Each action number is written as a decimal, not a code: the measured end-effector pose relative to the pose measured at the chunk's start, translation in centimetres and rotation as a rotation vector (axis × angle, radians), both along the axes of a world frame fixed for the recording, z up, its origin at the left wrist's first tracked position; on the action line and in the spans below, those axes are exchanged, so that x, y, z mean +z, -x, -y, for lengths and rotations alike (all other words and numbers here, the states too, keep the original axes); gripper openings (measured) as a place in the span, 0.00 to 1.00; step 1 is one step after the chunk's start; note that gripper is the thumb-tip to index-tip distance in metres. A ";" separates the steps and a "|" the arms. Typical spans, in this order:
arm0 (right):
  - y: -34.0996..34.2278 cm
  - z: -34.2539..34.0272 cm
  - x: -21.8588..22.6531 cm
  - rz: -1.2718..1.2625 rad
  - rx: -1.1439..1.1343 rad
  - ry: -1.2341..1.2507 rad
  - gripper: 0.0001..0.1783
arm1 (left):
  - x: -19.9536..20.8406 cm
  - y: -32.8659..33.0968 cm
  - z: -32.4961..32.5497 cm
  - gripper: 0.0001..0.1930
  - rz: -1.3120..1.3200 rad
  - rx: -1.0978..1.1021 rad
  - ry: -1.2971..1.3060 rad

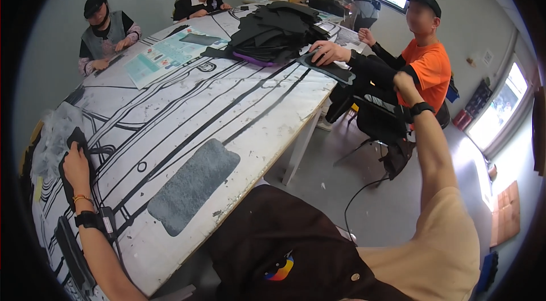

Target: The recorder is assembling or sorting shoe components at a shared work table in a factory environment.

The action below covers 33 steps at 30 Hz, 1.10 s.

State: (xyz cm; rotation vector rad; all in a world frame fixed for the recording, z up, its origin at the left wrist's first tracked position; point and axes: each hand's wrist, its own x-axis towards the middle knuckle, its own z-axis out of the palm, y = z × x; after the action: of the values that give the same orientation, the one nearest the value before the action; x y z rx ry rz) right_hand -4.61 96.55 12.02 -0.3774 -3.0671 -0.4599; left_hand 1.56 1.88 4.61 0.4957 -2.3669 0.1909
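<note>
At the left side of the table, my left hand (pixel 76 169) is closed round a long black flat piece (pixel 66 185). A clear plastic bag (pixel 52 136) lies just beyond that hand. My right hand (pixel 404 86) is raised at the right with its fingers curled in, in front of a seated co-worker in an orange shirt (pixel 430 71). What it holds, if anything, is hidden. Before me on the table lies a grey mottled pad (pixel 194 186) with wavy ends.
A large pile of black flat pieces (pixel 273 31) covers the table's far part. The co-worker's hand rests on a dark pad (pixel 335 72) by the edge. A printed sheet (pixel 165 56) lies farther left. Other people sit beyond. A black box with a cable (pixel 106 221) lies by my left wrist.
</note>
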 end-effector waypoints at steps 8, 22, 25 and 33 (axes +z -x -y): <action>-0.3 -0.5 -1.1 -0.341 -0.283 0.388 0.25 | -0.5 0.3 0.9 0.16 -0.015 0.021 -0.012; 0.0 24.2 8.3 -0.247 0.668 0.951 0.20 | 12.1 -6.5 2.1 0.25 -0.359 0.043 0.039; -4.9 32.0 4.8 -0.114 1.048 0.675 0.20 | 15.9 -9.8 -4.4 0.23 -0.388 -0.214 -0.449; -3.3 42.7 -0.3 0.666 1.064 1.625 0.49 | 12.0 -17.5 -21.5 0.13 -0.273 -0.669 -0.318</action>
State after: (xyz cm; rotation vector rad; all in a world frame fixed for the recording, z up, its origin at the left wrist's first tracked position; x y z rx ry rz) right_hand -1.29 53.81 11.71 1.5807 -2.5755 2.1670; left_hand 19.06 23.37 16.59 -0.1419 -2.1637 -0.5289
